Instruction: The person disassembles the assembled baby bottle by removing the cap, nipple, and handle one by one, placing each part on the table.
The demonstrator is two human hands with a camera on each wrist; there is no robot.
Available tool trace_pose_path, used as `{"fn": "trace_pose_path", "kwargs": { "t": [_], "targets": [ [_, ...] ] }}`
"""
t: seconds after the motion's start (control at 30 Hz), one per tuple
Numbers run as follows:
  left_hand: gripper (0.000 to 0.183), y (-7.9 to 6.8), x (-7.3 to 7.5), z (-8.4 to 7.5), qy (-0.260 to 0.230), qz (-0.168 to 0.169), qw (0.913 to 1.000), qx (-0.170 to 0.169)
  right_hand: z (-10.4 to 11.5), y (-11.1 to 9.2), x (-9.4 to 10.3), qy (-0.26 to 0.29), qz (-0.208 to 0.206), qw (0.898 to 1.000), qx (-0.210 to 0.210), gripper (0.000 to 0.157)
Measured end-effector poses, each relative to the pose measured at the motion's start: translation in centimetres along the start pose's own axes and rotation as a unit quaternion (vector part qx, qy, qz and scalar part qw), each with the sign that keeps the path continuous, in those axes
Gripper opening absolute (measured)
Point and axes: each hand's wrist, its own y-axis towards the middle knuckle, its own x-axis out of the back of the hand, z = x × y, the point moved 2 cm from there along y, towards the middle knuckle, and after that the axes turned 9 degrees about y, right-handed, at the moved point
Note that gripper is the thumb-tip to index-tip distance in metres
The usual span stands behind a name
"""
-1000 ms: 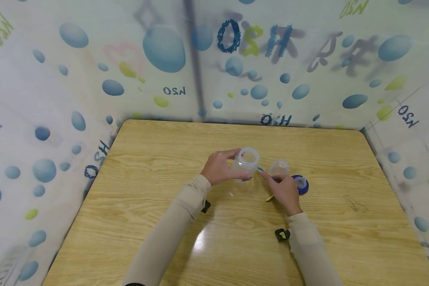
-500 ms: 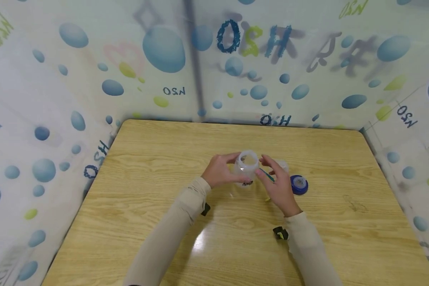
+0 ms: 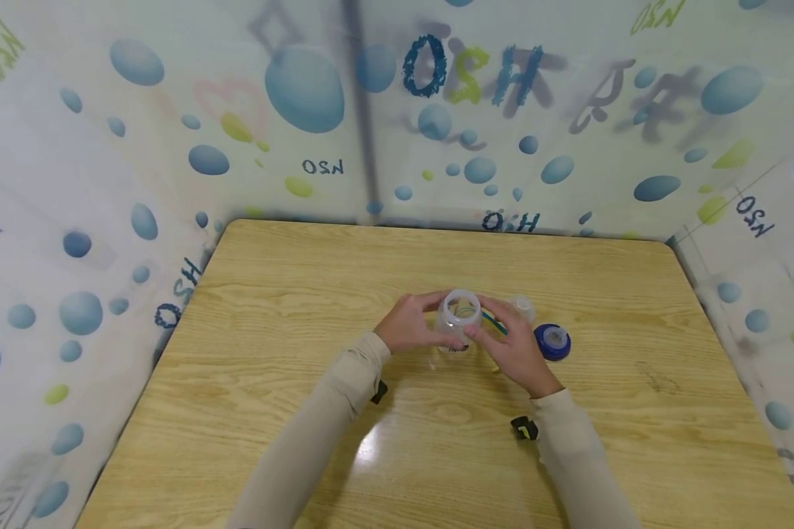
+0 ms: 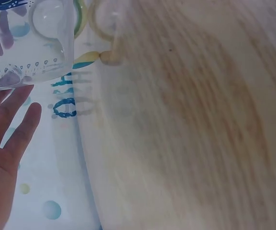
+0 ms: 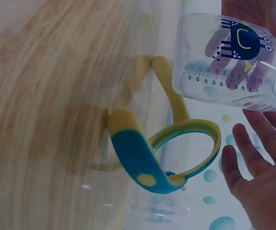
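A clear baby bottle [image 3: 447, 328] with a cartoon print [image 5: 245, 40] and a measuring scale is held a little above the table, its open mouth up. My left hand [image 3: 406, 323] grips its left side, thumb in front and fingers behind. My right hand [image 3: 514, 349] has its thumb and fingers about the bottle's right side near the neck. Beyond the right hand, a yellow and blue bottle handle [image 5: 138, 158] stands on the table; that hand partly hides it in the head view.
A clear dome cap [image 3: 522, 307] and a blue collar ring [image 3: 554, 342] with a teat in it are on the wooden table [image 3: 304, 279], right of the hands. Dark wrist camera mounts [image 3: 524, 428] hang at both wrists. A patterned wall sheet [image 3: 397, 132] surrounds the table's far side.
My right hand has let go of the blue-and-yellow handle and moved left onto the bottle. The bottle has come slightly nearer in the left hand.
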Motion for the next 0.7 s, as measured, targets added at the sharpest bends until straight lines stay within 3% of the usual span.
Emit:
{"fn": "trace_pose_path", "kwargs": {
  "t": [0.7],
  "targets": [
    [0.08,-0.7,-1.4,0.8,-0.001,0.026,0.9996,0.008,-1.0,-0.8,-0.1,-0.063,0.018,0.998,-0.018,0.052]
  ]
}}
